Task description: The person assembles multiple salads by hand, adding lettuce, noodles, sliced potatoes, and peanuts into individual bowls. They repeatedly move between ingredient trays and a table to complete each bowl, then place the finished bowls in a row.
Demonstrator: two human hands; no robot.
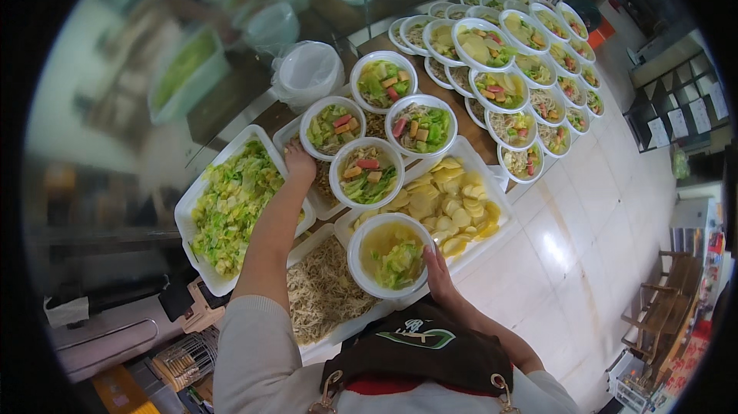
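My right hand (pixel 442 274) holds a round white bowl (pixel 355 266) by its right side, close to my body; pale slices and chopped green lettuce lie in it. My left hand (pixel 300 164) reaches over a tray of small brownish food (pixel 324 183), beside a filled white bowl (pixel 333 129); its fingers are too small and partly hidden to read. Around it stand more filled bowls, among them a nearer one (pixel 367 173) and a farther one (pixel 420 126), with greens, shredded food and pink and orange pieces.
A white tray of chopped lettuce (pixel 234 206) stands left, one of shredded food (pixel 327 291) near me, and one of pale yellow slices (pixel 446 199) right. Stacked empty bowls (pixel 309 72) in plastic stand behind. Several filled bowls (pixel 503 91) are piled at the back right, beside a glass pane.
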